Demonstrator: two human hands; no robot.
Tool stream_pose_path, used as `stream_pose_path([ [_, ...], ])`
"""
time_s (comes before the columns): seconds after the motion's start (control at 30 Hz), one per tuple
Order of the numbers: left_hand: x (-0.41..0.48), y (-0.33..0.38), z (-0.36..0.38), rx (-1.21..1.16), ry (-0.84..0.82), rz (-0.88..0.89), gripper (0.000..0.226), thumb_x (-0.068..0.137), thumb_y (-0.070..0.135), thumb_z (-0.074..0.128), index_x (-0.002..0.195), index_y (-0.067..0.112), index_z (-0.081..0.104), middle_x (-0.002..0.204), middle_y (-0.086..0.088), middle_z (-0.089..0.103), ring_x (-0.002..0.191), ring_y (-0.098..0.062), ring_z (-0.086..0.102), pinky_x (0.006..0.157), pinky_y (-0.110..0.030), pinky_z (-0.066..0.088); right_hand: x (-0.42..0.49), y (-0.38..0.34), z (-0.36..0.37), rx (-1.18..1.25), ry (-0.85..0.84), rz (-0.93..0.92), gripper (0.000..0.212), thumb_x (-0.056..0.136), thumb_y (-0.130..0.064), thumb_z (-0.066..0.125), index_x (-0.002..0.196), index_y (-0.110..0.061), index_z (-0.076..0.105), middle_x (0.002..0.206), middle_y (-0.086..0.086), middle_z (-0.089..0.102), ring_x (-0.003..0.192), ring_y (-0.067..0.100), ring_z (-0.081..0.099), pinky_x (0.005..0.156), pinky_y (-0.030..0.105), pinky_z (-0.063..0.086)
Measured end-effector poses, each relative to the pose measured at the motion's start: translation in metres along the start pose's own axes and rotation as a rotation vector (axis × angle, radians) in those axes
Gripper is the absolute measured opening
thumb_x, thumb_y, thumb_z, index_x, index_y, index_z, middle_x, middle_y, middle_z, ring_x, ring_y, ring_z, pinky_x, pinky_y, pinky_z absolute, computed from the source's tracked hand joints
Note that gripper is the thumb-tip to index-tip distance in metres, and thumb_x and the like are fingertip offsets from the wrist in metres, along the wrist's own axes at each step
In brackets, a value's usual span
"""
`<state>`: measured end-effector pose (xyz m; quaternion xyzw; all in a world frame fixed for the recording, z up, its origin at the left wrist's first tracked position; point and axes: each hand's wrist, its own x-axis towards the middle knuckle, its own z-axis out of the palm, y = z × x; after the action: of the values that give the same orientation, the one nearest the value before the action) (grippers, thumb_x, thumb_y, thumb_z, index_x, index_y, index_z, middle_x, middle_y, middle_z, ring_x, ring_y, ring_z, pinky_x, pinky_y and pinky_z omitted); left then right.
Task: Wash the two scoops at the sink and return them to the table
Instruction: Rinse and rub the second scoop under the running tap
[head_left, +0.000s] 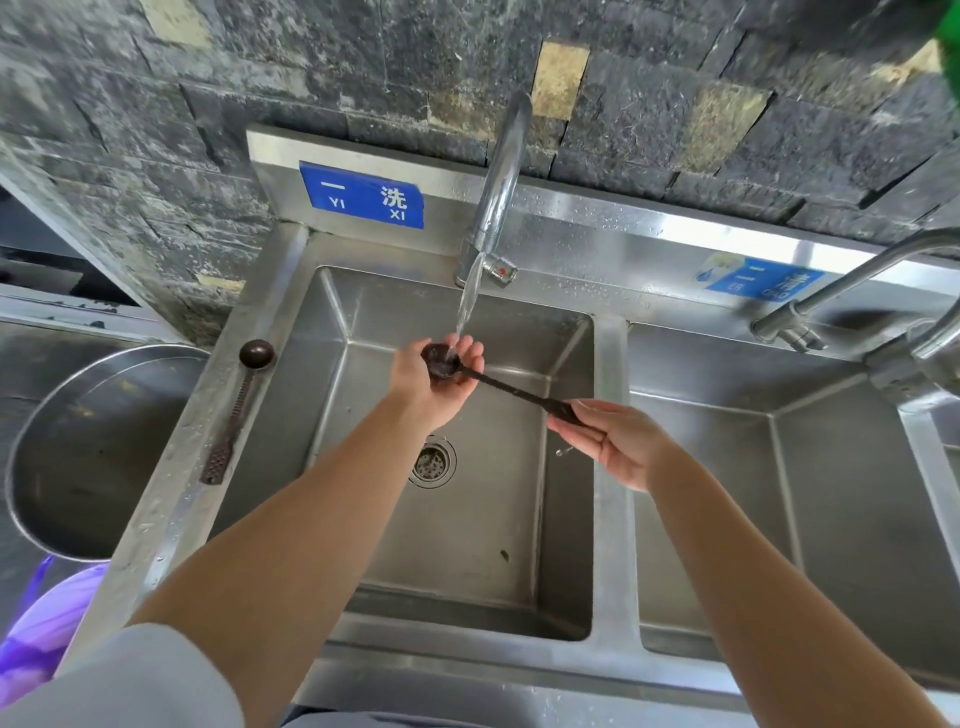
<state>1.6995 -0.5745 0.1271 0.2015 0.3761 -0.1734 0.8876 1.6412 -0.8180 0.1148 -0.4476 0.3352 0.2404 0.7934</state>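
Right now one dark brown, slender, long-handled scoop (506, 387) sits under the stream of water (466, 304) falling from the curved chrome faucet (501, 171), held above the left stainless-steel sink basin (467, 545). The left hand (423, 379) cups its small round bowl from beneath with the fingers curled round it, and the right hand (615, 444) pinches the far end of the handle between thumb and fingers. It looks light, thin and stiff, so it should not sag when carried by one end. Wet, it is probably slippery, and the ribbed handle seems the surest place to grip; whether it is plastic or metal cannot be told. Its long axis runs across the basin: the bowl lies to the left and a little farther from the person, mouth turned up into the water, and the handle slants right and nearer the person. A second matching dark brown scoop (240, 405) lies apart on the sink's flat left rim (171, 493), touched by neither hand. Its bowl points toward the stone wall and its flat, dotted handle end toward the person, so it lies roughly along the rim. It should handle alike and lift most easily by mid-handle.
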Motion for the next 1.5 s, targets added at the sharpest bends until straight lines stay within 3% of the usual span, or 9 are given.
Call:
stream_pose_path([
  [0.27, 0.009, 0.001, 0.008, -0.052, -0.030, -0.050, 0.028, 0.093, 0.015, 0.034, 0.079, 0.007, 0.056, 0.061, -0.007, 0.060, 0.046, -0.017, 0.055, 0.047, -0.023, 0.045, -0.006, 0.022, -0.011, 0.022, -0.040, 0.063, 0.046, 0.079, 0.002, 0.070, 0.122, 0.010, 0.056, 0.115, 0.033, 0.066, 0.105, 0.039, 0.069, 0.070, 0.031, 0.061],
  [0.57, 0.009, 0.007, 0.018, 0.183, -0.111, -0.107, 0.039, 0.100, 0.034, 0.044, 0.070, 0.010, 0.053, 0.061, -0.006, 0.058, 0.048, -0.016, 0.052, 0.053, -0.025, 0.042, -0.014, 0.046, -0.004, 0.140, -0.004, 0.090, 0.033, 0.083, 0.003, 0.066, 0.115, 0.010, 0.058, 0.111, 0.033, 0.068, 0.101, 0.041, 0.070, 0.068, 0.034, 0.062],
  [0.67, -0.002, 0.020, 0.025, 0.522, -0.242, -0.099, 0.043, 0.089, 0.048, 0.058, 0.075, 0.008, 0.059, 0.076, -0.009, 0.067, 0.072, -0.022, 0.068, 0.081, -0.035, 0.051, -0.004, 0.063, 0.012, 0.310, 0.078, 0.089, 0.017, 0.089, 0.003, 0.064, 0.103, 0.011, 0.062, 0.099, 0.030, 0.072, 0.092, 0.039, 0.073, 0.066, 0.035, 0.062],
  [0.77, -0.016, 0.030, 0.032, 1.079, -0.313, -0.052, 0.021, 0.096, 0.025, 0.058, 0.091, 0.005, 0.062, 0.102, -0.010, 0.072, 0.103, -0.025, 0.068, 0.103, -0.047, 0.045, 0.015, 0.072, 0.041, 0.522, 0.207, 0.029, 0.018, 0.090, 0.000, 0.065, 0.104, 0.009, 0.062, 0.097, 0.025, 0.072, 0.083, 0.032, 0.075, 0.076, 0.033, 0.062],
  [0.87, -0.023, 0.039, 0.033, 1.471, -0.238, 0.059, 0.022, 0.097, 0.012, 0.056, 0.110, -0.006, 0.059, 0.103, -0.014, 0.066, 0.090, -0.026, 0.069, 0.076, -0.035, 0.060, 0.032, 0.070, 0.074, 0.714, 0.262, -0.012, 0.028, 0.093, -0.009, 0.064, 0.117, 0.005, 0.058, 0.094, 0.021, 0.074, 0.082, 0.025, 0.076, 0.083, 0.033, 0.060],
  [1.03, -0.037, 0.030, 0.027, 2.282, -0.095, 0.296, 0.041, 0.095, 0.037, 0.047, 0.069, 0.009, 0.060, 0.045, 0.001, 0.061, 0.031, -0.011, 0.049, 0.034, -0.016, 0.035, 0.044, 0.063, 0.141, 1.101, -0.002, -0.008, 0.034, 0.102, -0.039, 0.048, 0.105, -0.009, 0.064, 0.078, 0.009, 0.076, 0.061, 0.018, 0.074, 0.073, 0.045, 0.057],
  [1.2, -0.039, 0.023, 0.019, 2.362, 0.166, 0.617, 0.039, 0.097, 0.039, 0.048, 0.100, 0.005, 0.066, 0.100, -0.023, 0.069, 0.094, -0.040, 0.064, 0.069, -0.034, 0.041, 0.046, 0.049, 0.182, 1.131, -0.061, 0.086, 0.052, 0.104, -0.047, 0.035, 0.070, -0.011, 0.051, 0.046, 0.002, 0.053, 0.026, 0.014, 0.049, 0.032, 0.017, 0.039],
  [1.33, -0.048, 0.032, 0.015, 2.340, 0.193, 0.751, 0.032, 0.097, 0.028, 0.045, 0.103, 0.002, 0.063, 0.106, -0.026, 0.066, 0.098, -0.043, 0.061, 0.070, -0.036, 0.038, 0.055, 0.027, 0.170, 1.042, 0.032, 0.065, 0.041, 0.105, -0.018, 0.023, 0.065, -0.016, 0.033, 0.034, -0.001, 0.029, 0.026, 0.012, 0.027, 0.030, 0.020, 0.025],
  [1.5, -0.053, 0.044, 0.022, 2.164, 0.354, 0.706, 0.032, 0.099, 0.024, 0.044, 0.112, 0.001, 0.060, 0.115, -0.027, 0.063, 0.107, -0.043, 0.059, 0.083, -0.042, 0.047, 0.049, 0.031, 0.216, 0.737, -0.009, 0.037, 0.045, 0.103, -0.013, 0.019, 0.062, -0.011, 0.037, 0.042, 0.004, 0.043, 0.049, 0.015, 0.033, 0.041, 0.023, 0.034],
])
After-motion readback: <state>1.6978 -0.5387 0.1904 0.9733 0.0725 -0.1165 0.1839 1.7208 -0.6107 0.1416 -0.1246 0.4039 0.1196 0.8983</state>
